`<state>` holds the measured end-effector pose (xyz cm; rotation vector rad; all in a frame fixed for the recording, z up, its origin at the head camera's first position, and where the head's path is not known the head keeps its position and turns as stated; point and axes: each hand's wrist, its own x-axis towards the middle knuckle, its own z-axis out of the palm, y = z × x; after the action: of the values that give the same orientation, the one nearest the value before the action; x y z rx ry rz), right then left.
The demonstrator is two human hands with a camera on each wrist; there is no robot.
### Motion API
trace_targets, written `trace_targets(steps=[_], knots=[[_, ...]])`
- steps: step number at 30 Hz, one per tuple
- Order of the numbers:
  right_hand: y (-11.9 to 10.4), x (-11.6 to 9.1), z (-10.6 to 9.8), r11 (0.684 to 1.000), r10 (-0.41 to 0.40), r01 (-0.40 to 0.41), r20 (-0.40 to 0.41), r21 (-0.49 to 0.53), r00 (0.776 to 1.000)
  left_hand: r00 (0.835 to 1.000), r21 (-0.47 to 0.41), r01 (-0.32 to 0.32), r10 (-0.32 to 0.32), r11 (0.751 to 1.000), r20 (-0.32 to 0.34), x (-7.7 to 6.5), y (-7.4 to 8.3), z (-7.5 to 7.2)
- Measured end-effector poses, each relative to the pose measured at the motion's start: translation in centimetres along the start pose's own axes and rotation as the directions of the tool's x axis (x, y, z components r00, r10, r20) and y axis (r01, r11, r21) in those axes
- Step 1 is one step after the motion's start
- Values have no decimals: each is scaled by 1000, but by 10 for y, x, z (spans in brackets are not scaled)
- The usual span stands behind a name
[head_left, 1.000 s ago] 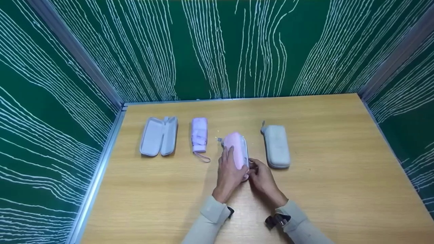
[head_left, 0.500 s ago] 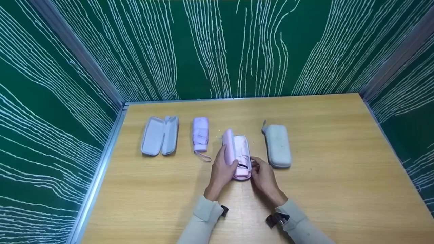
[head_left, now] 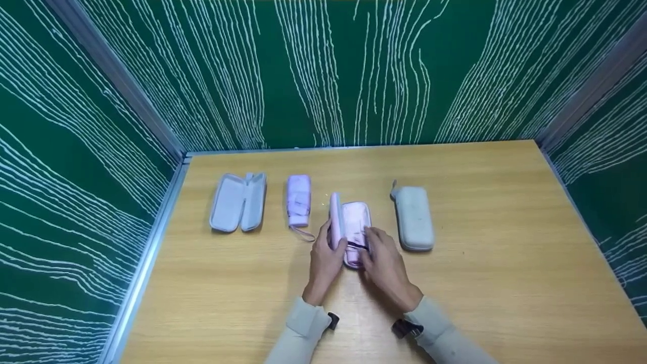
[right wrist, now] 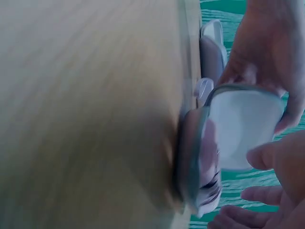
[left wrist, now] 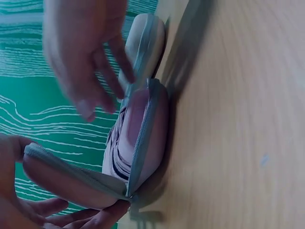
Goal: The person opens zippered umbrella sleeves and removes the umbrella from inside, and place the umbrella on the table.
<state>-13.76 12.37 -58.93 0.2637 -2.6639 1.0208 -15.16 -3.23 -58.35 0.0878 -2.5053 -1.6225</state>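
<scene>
A pink zip case (head_left: 334,212) lies unzipped at the middle of the table, its lid raised on the left. My left hand (head_left: 324,260) grips that lid between thumb and fingers. Inside the case's base lies a folded pink umbrella (head_left: 355,217) with a dark strap (head_left: 357,245) across it. My right hand (head_left: 386,263) hovers over the umbrella's near end. In the left wrist view the right hand's fingers are spread and loosely bent, apart from the umbrella (left wrist: 125,143). The right wrist view shows the lid's pale lining (right wrist: 240,126) facing my right hand.
To the left lie a folded purple umbrella (head_left: 298,199) with a wrist loop and an opened grey-white case (head_left: 227,205). A closed grey-green case (head_left: 414,217) lies to the right. Green walls with white lines enclose the wooden table (head_left: 480,293).
My left hand has swung the pink case's lid up and leftward, uncovering the umbrella inside. My right hand has left the case's right edge and come over the umbrella.
</scene>
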Motion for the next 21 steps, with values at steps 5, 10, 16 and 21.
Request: trace_targets(steps=[5, 10, 16, 21], knots=[[-8, 3, 6, 995, -46, 49, 40, -83, 998, 999, 67, 2, 1, 998, -41, -3, 2, 1], [-13, 7, 13, 977, -35, 50, 73, -207, 997, 999, 94, 22, -17, 995, -48, -5, 4, -2], [-22, 7, 21, 960, 11, 14, 86, -279, 996, 998, 82, 51, -49, 995, -31, -6, 8, -6], [-26, 8, 29, 955, 2, 5, 21, -298, 1000, 999, 77, 45, -44, 996, -17, -6, 8, -6]])
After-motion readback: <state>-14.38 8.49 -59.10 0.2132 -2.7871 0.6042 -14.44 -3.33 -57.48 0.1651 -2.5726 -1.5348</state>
